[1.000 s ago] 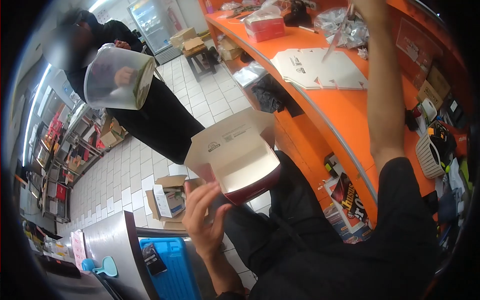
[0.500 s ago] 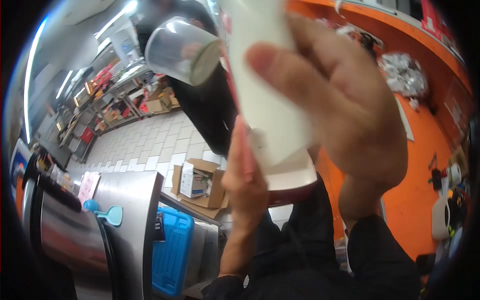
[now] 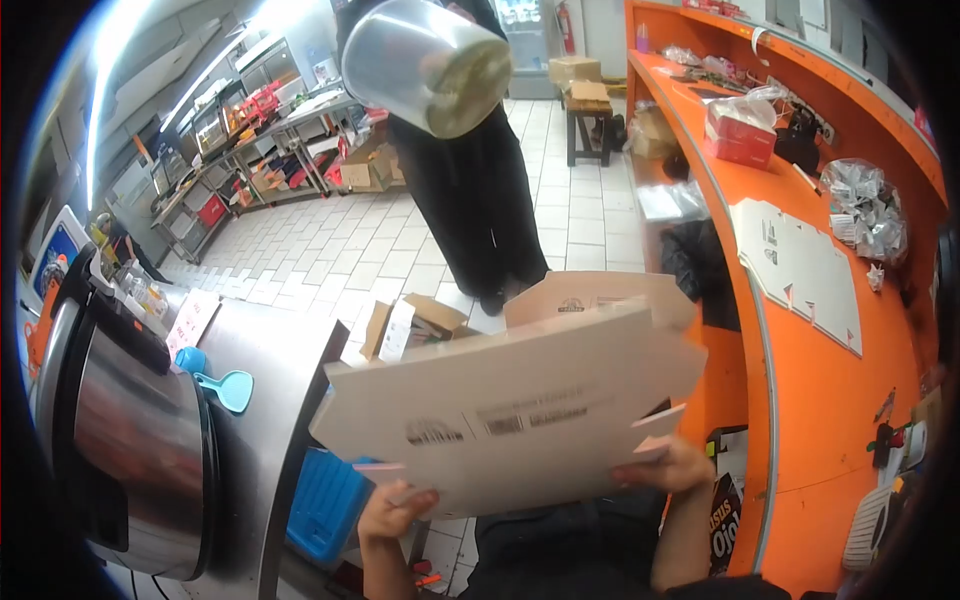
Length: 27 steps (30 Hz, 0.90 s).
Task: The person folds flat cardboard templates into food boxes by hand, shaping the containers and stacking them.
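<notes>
Both hands are gripping: the left hand (image 3: 395, 510) is pinching the carton blank (image 3: 520, 440) at its lower left, thumb over the near face; the right hand (image 3: 675, 468) is closing on its lower right, by the folded flaps. The blank is hanging over the lap, spanning the space between the hands and tilting slightly, right side higher. It is looking pale and flat across the middle, with angled ends; dark printing is showing on the near face: a logo, a thin upright line, small text and a code block. Pinkish flaps are sticking out beside each hand. Lettering is blurring.

Just behind, an open box's panel (image 3: 600, 290) is rising above the blank's upper right, bearing a similar logo.

To the left, a steel counter (image 3: 250, 420) is holding a light-blue scoop (image 3: 235, 390); to the right, an orange counter (image 3: 820, 450) is carrying flat blanks (image 3: 800, 270). Farther out, a person in dark trousers (image 3: 465, 190) is holding a clear container (image 3: 425, 70).

Against the previous frame: the right hand is no longer looming near the lens but is sitting low; the blank is now facing the camera broadside, hiding the box's pale interior.
</notes>
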### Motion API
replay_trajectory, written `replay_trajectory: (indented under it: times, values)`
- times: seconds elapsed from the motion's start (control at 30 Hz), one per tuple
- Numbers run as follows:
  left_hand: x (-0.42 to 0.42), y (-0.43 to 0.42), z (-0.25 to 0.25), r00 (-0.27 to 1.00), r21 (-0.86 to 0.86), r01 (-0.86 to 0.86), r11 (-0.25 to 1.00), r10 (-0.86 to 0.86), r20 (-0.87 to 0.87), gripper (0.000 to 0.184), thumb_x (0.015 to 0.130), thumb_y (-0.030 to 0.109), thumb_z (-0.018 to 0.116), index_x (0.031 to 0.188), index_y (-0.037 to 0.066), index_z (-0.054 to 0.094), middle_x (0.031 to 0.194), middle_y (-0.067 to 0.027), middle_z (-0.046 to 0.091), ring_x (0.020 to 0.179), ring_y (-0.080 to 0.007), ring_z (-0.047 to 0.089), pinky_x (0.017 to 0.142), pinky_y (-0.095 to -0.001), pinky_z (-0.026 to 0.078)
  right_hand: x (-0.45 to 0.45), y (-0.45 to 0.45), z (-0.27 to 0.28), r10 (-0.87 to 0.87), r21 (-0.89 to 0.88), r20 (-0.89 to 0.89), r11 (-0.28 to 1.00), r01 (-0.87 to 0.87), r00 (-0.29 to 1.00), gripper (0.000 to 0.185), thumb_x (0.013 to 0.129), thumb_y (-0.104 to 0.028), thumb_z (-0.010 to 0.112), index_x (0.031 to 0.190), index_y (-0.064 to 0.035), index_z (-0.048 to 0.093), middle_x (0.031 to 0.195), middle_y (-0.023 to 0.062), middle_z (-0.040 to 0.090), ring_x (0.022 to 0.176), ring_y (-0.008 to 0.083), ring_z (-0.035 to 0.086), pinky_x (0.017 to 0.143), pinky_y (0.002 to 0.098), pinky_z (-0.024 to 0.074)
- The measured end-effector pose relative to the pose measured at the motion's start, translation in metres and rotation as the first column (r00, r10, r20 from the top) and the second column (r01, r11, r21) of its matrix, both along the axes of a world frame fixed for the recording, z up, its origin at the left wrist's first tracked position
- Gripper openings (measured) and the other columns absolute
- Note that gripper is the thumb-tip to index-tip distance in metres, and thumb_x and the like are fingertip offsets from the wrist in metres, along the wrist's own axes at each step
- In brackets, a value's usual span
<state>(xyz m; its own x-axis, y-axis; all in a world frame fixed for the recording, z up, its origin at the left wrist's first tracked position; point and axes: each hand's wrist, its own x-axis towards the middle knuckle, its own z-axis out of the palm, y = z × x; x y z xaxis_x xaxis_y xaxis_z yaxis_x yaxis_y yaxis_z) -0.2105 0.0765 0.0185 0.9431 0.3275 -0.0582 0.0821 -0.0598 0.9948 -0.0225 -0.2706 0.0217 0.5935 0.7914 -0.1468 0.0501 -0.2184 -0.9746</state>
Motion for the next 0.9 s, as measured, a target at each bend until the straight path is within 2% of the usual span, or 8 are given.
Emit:
replay_trajectory:
  times: [0.13,0.27,0.33,0.47,0.5,0.67,0.8,0.9]
  values:
    - [-0.045,0.011,-0.076,0.947,0.103,0.275,0.956,-0.251,-0.200,0.019,0.091,0.015,0.065,0.097,-0.003,0.068,0.084,-0.0048,0.067,0.079,-0.0144,0.061,0.071,-0.0291,0.048,-0.033,0.014,-0.054,-0.076,0.237,-0.243,0.962,0.136,0.967,0.046,0.085,-0.018,0.078,0.117,0.0064,0.056,0.097,0.0115,0.066,0.087,0.0193,0.065,0.078,0.0305,0.0540]
    - [-0.039,-0.027,-0.040,0.927,0.334,0.023,0.942,0.105,-0.360,0.027,0.095,0.021,0.060,0.099,-0.005,0.065,0.089,-0.0091,0.067,0.085,-0.0171,0.061,0.074,-0.0308,0.047,-0.048,0.087,-0.071,-0.500,0.422,-0.023,0.780,0.462,0.866,0.055,0.090,-0.020,0.072,0.128,0.0103,0.047,0.109,0.0159,0.062,0.103,0.0236,0.060,0.096,0.0355,0.0465]
    - [-0.020,-0.053,-0.050,0.985,0.254,-0.151,0.955,0.123,0.122,0.026,0.098,0.020,0.055,0.100,-0.004,0.065,0.099,-0.0130,0.066,0.091,-0.0209,0.061,0.075,-0.0337,0.049,-0.054,0.116,-0.072,-0.650,0.573,0.047,0.640,0.512,0.759,0.062,0.092,-0.025,0.070,0.134,0.0118,0.042,0.113,0.0190,0.060,0.108,0.0254,0.057,0.101,0.0375,0.0421]
    - [0.014,-0.075,-0.038,0.905,0.577,-0.425,0.698,0.323,0.276,0.051,0.104,0.031,0.036,0.141,-0.004,0.037,0.135,-0.0165,0.050,0.125,-0.0320,0.049,0.105,-0.0423,0.039,-0.071,0.136,-0.022,-0.583,0.486,0.474,0.798,0.356,0.660,0.067,0.095,-0.033,0.058,0.138,0.0124,0.034,0.119,0.0273,0.050,0.104,0.0317,0.052,0.102,0.0400,0.0359]
    - [0.025,-0.075,-0.060,0.790,-0.095,-0.475,0.875,0.471,0.392,0.056,0.105,0.038,0.031,0.139,-0.005,0.039,0.137,-0.0207,0.044,0.128,-0.0294,0.043,0.108,-0.0407,0.031,-0.074,0.137,-0.020,-0.531,0.447,0.535,0.838,0.314,0.657,0.067,0.095,-0.033,0.056,0.138,0.0126,0.034,0.119,0.0283,0.049,0.101,0.0328,0.052,0.101,0.0398,0.0368]
    - [0.055,-0.051,-0.028,0.668,-0.144,-0.606,0.783,0.598,0.443,0.059,0.104,0.038,0.038,0.146,-0.003,0.030,0.144,-0.0181,0.037,0.132,-0.0301,0.039,0.111,-0.0417,0.029,-0.081,0.140,-0.012,-0.331,0.569,0.278,0.813,0.123,0.902,0.069,0.100,-0.020,0.052,0.151,0.0104,0.016,0.139,0.0278,0.045,0.123,0.0401,0.050,0.107,0.0423,0.0373]
    - [0.055,-0.055,-0.017,0.705,0.477,-0.709,0.519,0.540,0.460,0.071,0.103,0.043,0.045,0.151,0.000,0.016,0.148,-0.0180,0.032,0.132,-0.0306,0.039,0.111,-0.0423,0.029,-0.064,0.153,-0.001,-0.583,0.665,0.402,0.716,0.212,0.707,0.055,0.091,0.001,0.059,0.144,0.0066,0.042,0.113,0.0179,0.062,0.090,0.0292,0.063,0.082,0.0372,0.0499]
    - [0.063,-0.075,-0.005,0.633,0.379,-0.773,0.509,0.570,0.524,0.072,0.102,0.042,0.047,0.151,0.001,0.014,0.147,-0.0189,0.032,0.131,-0.0295,0.040,0.110,-0.0422,0.030,-0.063,0.163,0.003,-0.722,0.711,0.436,0.642,0.286,0.538,0.060,0.080,0.005,0.070,0.138,-0.0016,0.055,0.092,0.0121,0.060,0.069,0.0211,0.055,0.058,0.0307,0.0482]
